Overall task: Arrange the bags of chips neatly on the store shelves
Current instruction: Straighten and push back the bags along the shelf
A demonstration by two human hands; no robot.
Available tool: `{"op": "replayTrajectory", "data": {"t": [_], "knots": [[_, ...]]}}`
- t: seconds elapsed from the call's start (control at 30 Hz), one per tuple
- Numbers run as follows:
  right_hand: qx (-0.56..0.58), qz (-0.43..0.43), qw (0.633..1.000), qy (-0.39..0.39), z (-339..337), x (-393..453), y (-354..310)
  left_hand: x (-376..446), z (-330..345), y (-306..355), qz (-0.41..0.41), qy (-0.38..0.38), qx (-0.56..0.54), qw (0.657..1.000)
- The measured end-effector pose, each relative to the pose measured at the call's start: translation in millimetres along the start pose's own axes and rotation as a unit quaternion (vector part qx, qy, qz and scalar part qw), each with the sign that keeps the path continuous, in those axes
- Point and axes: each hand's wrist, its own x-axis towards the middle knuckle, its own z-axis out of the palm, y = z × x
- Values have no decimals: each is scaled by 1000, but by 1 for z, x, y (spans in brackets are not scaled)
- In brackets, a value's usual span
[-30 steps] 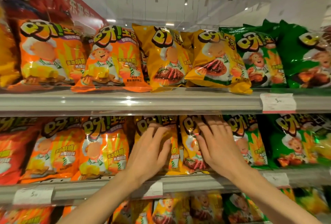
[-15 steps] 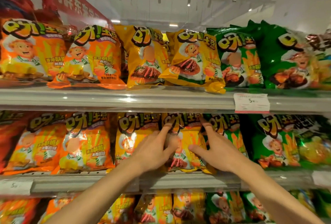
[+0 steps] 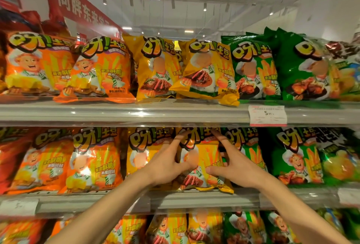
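- Head view, middle shelf (image 3: 194, 198): 1 yellow chip bag (image 3: 202, 167) stands upright at the front edge, framed between both hands.
- Left hand (image 3: 165, 165): fingers extended and relaxed, forefinger reaching up the bag's left edge, thumb against its front. Grasping nothing; it steadies that side, seemingly to keep the bag from leaning onto its neighbour.
- Right hand (image 3: 231, 167): fingers likewise straight, forefinger up along the bag's right edge, thumb on the lower front. Also grasping nothing; judged to be the opposing brace that squares the bag face-forward.
- Second yellow bag (image 3: 142, 156): just left of the left hand, partly behind it, upright, same flavour kept together.
- Orange bags (image 3: 93, 162): further left of the left hand, in a row, faces outward.
- Green bags (image 3: 296, 158): right of the right hand, grouped by colour; the nearest touches or nearly touches the framed bag, which I cannot tell.
- Upper shelf (image 3: 136, 112): above both hands, same colour order. 1 tilted yellow bag (image 3: 208, 72) there leans with a corner over the lip, likely the next needing correction.
- Price tag (image 3: 267, 115): above the right hand on the upper shelf's rail, marked 5.
- Lower shelf bags (image 3: 204, 228): below the forearms, blurred.
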Motion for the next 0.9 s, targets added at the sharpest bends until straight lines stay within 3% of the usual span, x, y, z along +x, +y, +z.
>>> {"op": "replayTrajectory", "data": {"t": [0.17,0.33,0.43,0.53,0.63,0.7,0.8,0.9], "knots": [[-17,18,1000,-7,0,-2,0,10,-5,-3,11,-33,-8,999],[-1,28,1000,12,-1,-2,-4,13,-5,-6,17,-14,5,1000],[-47,29,998,15,1,-3,-11,6,-3,-6,7,1,9,1000],[-137,29,989,45,3,-9,-21,-14,-2,-10,22,106,63,992],[-256,-6,955,147,17,-16,-29,-28,-6,-21,70,273,160,946],[-314,-50,925,208,36,-11,-36,-24,-5,-34,69,320,222,919],[-341,-68,910,227,61,11,-50,-11,1,-49,14,269,277,922],[-356,-43,909,212,75,29,-54,-4,8,-62,11,221,294,930]]}}
